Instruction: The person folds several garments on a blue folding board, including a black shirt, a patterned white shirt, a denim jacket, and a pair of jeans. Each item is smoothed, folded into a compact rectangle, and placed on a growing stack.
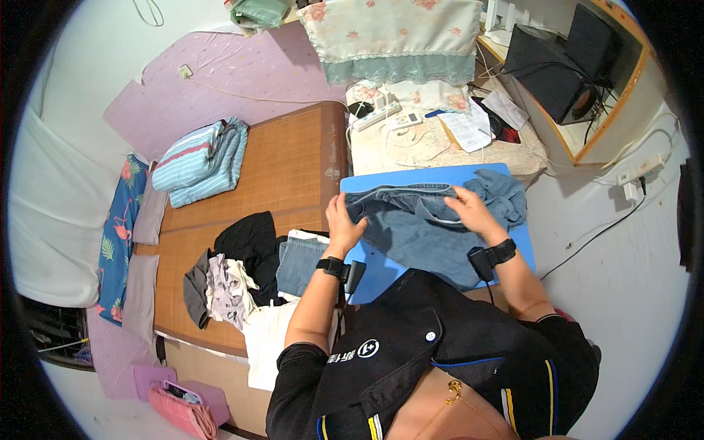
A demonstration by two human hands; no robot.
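Observation:
A pair of blue denim jeans lies spread on a blue board, its waistband towards the far edge. My left hand grips the waistband's left end. At the right end of the waistband, my right hand pinches the denim beside a pocket. Part of the jeans is bunched at the board's right side, past my right hand. A folded denim piece rests on the bed to the left of my left wrist.
Left is a bed with a woven mat, a black garment, a patterned garment, white cloth and a folded striped quilt. Beyond the board, a cluttered table holds a power strip, a remote control and papers.

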